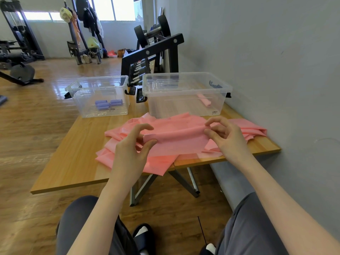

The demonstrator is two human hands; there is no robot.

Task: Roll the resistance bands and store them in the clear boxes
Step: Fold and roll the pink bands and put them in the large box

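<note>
**A:** What is on the table [77,159]?

**B:** A wooden table set against a grey wall [266,61]. A heap of pink bands [176,142] lies spread over its near half, one corner hanging past the front edge. Behind the heap stand two clear boxes.

**A:** And the hands?

**B:** Both are over the heap, each holding one end of a fold of pink band raised a little off the pile. The left hand [132,144] pinches its end between thumb and curled fingers. The right hand [225,134] does the same – fingers bent, thumb and fingertips closed on the band's edge. The fold runs between them.

**A:** What is in the boxes?

**B:** The left box [100,96] has no lid on it and holds three rolled purple bands [107,103], lying close together on its floor. The right box [185,92] is larger, with a clear lid resting on top – inside, one rolled pink band [205,100] lies near the far right side.

**A:** Anything else in view?

**B:** A black dumbbell rack [152,52] stands behind the boxes by the wall. The person sits with knees in dark trousers below the table, on a wooden floor [36,111].
</note>
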